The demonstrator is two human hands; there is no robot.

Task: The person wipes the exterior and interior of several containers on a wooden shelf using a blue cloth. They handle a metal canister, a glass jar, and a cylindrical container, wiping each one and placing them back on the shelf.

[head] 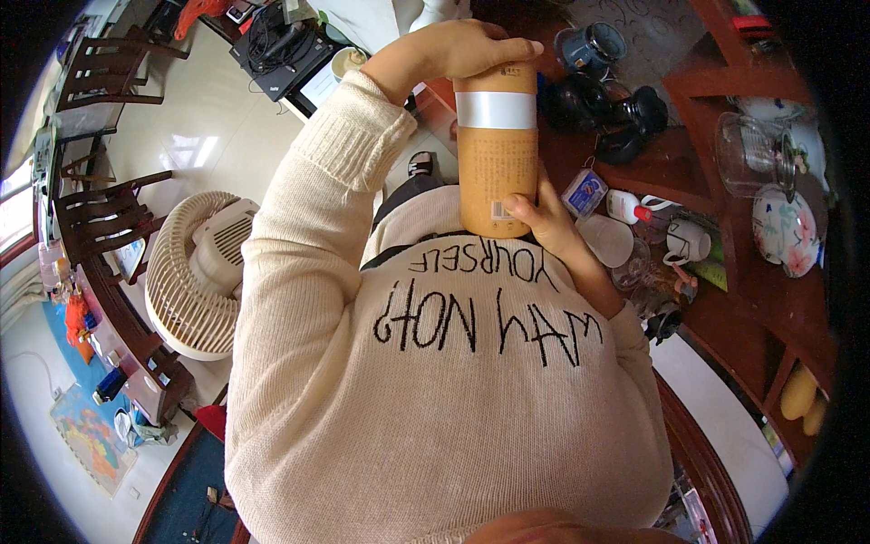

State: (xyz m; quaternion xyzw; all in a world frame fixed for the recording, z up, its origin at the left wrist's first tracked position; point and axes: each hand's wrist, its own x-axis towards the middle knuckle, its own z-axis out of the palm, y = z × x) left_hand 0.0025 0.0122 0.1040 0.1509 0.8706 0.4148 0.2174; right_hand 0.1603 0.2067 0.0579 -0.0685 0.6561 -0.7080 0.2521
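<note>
A tall brown cardboard canister [498, 166] stands out in front of my body, bearing printed writing. A shiny white band shows between its brown upper part and its brown body; whether this is an inner wall cannot be told. My left hand [472, 51] is closed over the upper end, its thumb lying across the top. Lower down, my right hand [544, 214] grips the body from the right, with the thumb on the front near the bottom and the other fingers hidden behind.
On the right, reddish-brown wooden shelves [693, 170] hold a white mug [686, 239], a glass jar [754, 153] and a floral dish [785, 231]. Dark glassware [591, 46] sits at the upper right. Left are a cream fan [194, 272], wooden chairs [102, 217] and a black laptop [285, 58] under cables.
</note>
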